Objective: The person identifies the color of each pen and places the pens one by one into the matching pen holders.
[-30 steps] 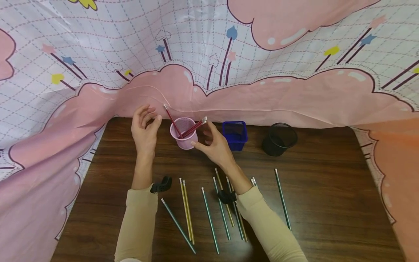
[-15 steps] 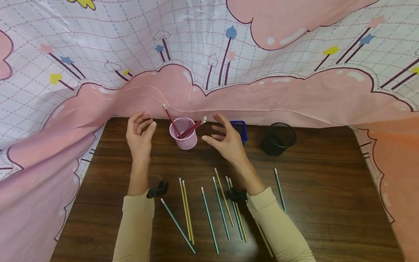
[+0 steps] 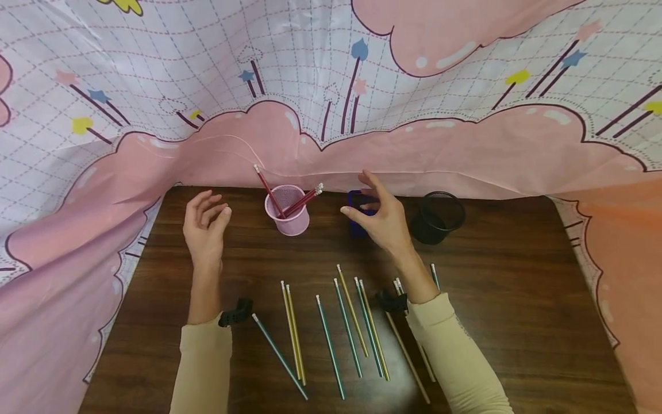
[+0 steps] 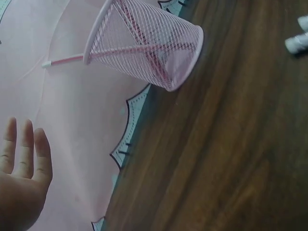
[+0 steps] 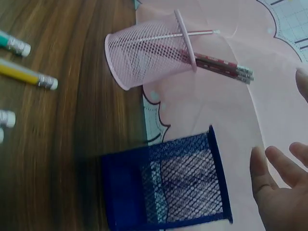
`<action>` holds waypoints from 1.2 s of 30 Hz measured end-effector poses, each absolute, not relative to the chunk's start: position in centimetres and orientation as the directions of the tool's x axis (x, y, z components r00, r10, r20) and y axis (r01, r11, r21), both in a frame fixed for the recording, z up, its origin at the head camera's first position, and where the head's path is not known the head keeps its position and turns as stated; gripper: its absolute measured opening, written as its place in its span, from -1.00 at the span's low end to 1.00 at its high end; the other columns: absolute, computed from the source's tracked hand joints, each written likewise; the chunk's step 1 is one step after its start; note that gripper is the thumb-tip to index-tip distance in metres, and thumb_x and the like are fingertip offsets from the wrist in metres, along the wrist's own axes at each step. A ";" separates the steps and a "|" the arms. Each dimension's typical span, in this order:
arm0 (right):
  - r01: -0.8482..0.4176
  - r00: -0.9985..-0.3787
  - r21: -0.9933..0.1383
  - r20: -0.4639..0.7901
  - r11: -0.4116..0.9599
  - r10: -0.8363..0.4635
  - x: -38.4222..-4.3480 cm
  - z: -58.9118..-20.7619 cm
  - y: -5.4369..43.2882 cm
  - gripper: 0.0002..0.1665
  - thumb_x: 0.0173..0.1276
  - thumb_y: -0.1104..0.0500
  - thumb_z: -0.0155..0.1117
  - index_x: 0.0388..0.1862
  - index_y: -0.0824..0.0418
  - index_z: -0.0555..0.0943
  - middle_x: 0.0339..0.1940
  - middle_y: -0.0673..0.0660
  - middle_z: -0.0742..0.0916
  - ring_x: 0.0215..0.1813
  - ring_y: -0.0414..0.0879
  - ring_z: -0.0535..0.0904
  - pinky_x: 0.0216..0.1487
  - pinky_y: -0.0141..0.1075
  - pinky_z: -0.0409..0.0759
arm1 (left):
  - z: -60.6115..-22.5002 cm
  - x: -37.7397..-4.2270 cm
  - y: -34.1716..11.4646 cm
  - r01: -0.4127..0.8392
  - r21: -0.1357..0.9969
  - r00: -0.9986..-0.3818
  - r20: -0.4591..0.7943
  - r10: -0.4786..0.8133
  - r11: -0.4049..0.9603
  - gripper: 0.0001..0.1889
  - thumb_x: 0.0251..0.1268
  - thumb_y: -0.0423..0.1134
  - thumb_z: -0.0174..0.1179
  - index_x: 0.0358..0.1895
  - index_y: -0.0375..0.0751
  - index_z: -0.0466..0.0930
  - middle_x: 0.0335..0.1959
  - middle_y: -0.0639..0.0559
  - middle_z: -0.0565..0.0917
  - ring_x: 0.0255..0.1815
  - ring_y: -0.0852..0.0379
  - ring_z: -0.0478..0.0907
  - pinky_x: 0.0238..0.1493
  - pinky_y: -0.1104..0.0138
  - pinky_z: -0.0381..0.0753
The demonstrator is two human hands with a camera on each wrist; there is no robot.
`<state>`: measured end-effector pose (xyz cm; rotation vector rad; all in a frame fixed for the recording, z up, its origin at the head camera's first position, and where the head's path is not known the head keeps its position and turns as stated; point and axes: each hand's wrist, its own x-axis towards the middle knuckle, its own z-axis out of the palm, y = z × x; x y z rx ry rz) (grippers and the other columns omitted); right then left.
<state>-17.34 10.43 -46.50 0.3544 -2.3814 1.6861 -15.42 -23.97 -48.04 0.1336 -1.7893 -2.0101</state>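
A pink mesh pencil cup [image 3: 292, 224] stands near the back of the table with several red pencils [image 3: 300, 204] leaning in it, their eraser ends up. My left hand [image 3: 205, 227] hovers to its left, fingers loosely bent and holding nothing; the left wrist view shows those fingers [image 4: 26, 154] apart from the cup. To the cup's right, my right hand [image 3: 385, 221] is raised with thumb and fingers spread, nothing between them. It overlaps a square blue mesh pencil holder [image 3: 357, 221] in the head view. In the right wrist view that blue holder [image 5: 187, 187] shows no pencils inside.
A round black mesh cup [image 3: 437, 221] stands at the back right. Several green pencils [image 3: 329, 348] and gold pencils [image 3: 293, 333] lie on the dark wooden table [image 3: 517, 299] in front, partly under the right forearm. A patterned pink and white cloth [image 3: 465, 149] hangs behind.
My right hand has moved right, away from the pink cup to in front of the blue holder. The left hand has drawn off to the left and slightly nearer. The red pencils stay in the cup.
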 end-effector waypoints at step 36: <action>-0.223 -0.974 -0.741 0.204 0.633 -0.103 -18.1 -50.9 14.2 0.15 0.09 -0.20 0.56 0.54 0.21 0.23 0.46 0.24 0.41 0.47 0.10 0.29 0.47 0.01 0.24 | -51.5 -8.3 -25.8 0.115 0.992 -0.896 0.128 -0.425 0.056 -0.53 0.27 -0.48 0.29 0.24 -0.40 0.45 0.11 -0.31 0.53 -0.06 0.06 0.59 -0.04 0.46 0.60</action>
